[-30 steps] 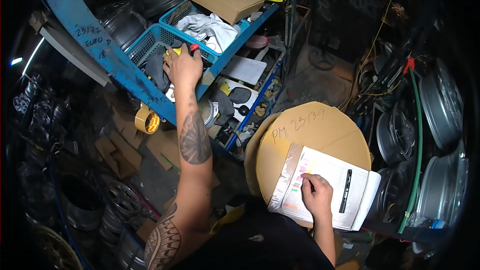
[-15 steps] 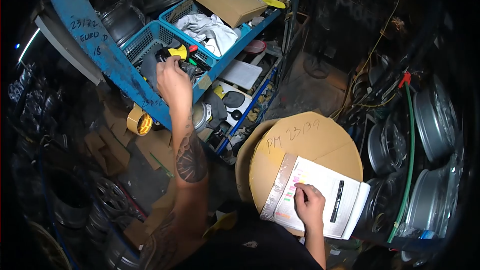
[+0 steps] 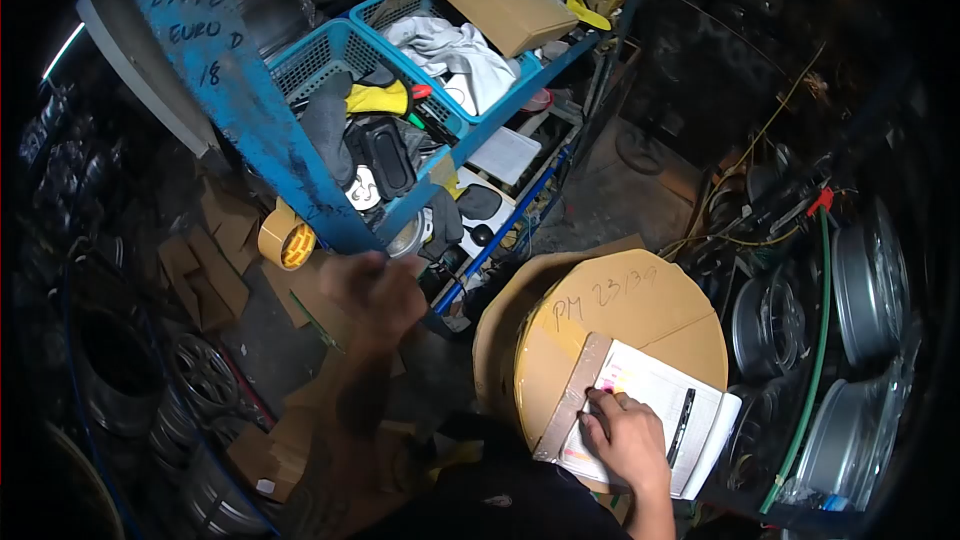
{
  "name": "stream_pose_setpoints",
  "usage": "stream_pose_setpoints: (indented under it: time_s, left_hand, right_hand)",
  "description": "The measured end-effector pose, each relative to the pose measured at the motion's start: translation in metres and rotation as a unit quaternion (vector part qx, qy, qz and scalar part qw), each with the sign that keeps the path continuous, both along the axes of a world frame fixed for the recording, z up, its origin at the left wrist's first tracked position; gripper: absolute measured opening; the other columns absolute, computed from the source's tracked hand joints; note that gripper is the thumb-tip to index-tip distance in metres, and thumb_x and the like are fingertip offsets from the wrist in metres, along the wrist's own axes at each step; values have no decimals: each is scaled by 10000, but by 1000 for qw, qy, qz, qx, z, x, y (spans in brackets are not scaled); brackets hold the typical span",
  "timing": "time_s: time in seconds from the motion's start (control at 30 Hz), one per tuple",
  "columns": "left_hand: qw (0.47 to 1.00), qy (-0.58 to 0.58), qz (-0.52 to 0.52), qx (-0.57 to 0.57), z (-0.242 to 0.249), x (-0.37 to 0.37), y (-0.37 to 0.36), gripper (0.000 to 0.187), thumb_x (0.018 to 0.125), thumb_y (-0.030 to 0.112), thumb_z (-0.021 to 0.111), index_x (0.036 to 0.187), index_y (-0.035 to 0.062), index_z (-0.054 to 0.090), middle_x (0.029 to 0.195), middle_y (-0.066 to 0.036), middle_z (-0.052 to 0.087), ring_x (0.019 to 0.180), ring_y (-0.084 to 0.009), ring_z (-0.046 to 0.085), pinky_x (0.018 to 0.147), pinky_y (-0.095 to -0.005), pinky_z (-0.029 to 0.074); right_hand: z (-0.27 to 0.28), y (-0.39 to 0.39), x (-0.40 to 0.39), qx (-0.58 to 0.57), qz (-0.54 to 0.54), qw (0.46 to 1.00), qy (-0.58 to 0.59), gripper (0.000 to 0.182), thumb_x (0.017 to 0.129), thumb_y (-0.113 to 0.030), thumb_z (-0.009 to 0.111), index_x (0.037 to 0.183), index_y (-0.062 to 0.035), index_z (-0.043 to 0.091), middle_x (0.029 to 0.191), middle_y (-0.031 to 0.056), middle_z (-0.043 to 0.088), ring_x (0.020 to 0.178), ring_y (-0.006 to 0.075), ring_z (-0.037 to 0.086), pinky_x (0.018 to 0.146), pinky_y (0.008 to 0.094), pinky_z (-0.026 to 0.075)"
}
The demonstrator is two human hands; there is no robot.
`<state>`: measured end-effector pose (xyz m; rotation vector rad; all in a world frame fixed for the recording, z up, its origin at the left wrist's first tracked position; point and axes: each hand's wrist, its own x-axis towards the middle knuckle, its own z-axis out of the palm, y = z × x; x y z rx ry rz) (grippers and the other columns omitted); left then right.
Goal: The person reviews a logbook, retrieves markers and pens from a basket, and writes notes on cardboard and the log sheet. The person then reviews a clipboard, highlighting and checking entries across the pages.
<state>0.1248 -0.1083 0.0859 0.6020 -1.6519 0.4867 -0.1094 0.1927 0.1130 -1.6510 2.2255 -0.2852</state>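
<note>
My left hand [image 3: 372, 295] is smeared by motion in front of the lower end of the blue shelf post, and its fingers do not show clearly. My right hand [image 3: 630, 435] rests on a white paper pad [image 3: 655, 380] with coloured marks, its thumb and forefinger apart. A black pen [image 3: 682, 424] lies on the pad, right of that hand. Beneath is a round cardboard-covered package [image 3: 640, 290] with handwriting on top. A blue basket [image 3: 335, 40] on the shelf holds a yellow-and-black item [image 3: 380, 98], a black case [image 3: 387, 158] and grey cloth.
A second blue basket [image 3: 385, 2] holds white cloth [image 3: 465, 55], with a cardboard box [image 3: 500, 5] at its back. A tape roll [image 3: 288, 238] hangs beside the blue post [image 3: 215, 50]. Wheel rims [image 3: 865, 270] stand at right, by a green hose [image 3: 815, 360]; more lie at lower left.
My left hand has come out of the basket and moved down toward me, leaving the yellow-and-black item there. My right hand still rests on the pad. The view has shifted slightly.
</note>
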Motion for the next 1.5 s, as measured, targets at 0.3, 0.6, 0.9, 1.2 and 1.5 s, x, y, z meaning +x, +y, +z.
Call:
stream_pose_setpoints:
  time_s: [0.3, 0.6, 0.9, 1.2, 1.5]
  left_hand:
    - [990, 82, 89, 67, -60, 15, -35, 907, 835, 91, 822, 1563, 158, 285, 1544, -332, 272, 1374, -500, 435, 1075, -563, 456]
    - [987, 149, 33, 42, -76, 10, -48, 865, 828, 176, 859, 1525, 256, 355, 1502, -281, 377, 1279, -466, 481, 1034, -588, 445]
    - [989, 126, 18, 72, -82, 14, -42, 856, 872, 102, 806, 1554, 247, 310, 1596, -304, 209, 1426, -500, 379, 1146, -562, 403]
    - [985, 157, 0, 78, -88, 13, -43, 853, 830, 110, 845, 1513, 312, 375, 1566, -269, 287, 1382, -459, 420, 1084, -560, 444]
    - [987, 140, 38, 71, -81, 17, -42, 827, 875, 184, 848, 1529, 273, 350, 1528, -322, 354, 1384, -495, 429, 1092, -590, 444]
  right_hand:
    - [96, -169, 17, -156, 232, 960, 2, 383, 927, -80, 662, 1307, -55, 628, 1117, 182, 670, 1088, 380, 655, 959, 452, 527]
    - [53, -418, 13, -264, 190, 944, -47, 367, 823, 32, 604, 1152, -48, 747, 1095, 263, 722, 1031, 421, 706, 943, 473, 557]
    - [63, -470, 52, -100, 154, 958, 220, 217, 846, -178, 683, 979, -36, 779, 1000, 216, 763, 951, 387, 755, 841, 478, 610]
    - [105, -435, 42, -116, 155, 970, 149, 369, 857, -372, 698, 1010, -41, 758, 963, 234, 752, 957, 405, 734, 878, 492, 575]
    - [62, -378, 50, -199, 201, 954, -100, 342, 970, -311, 670, 1095, -8, 572, 789, 249, 661, 767, 368, 722, 711, 465, 546]
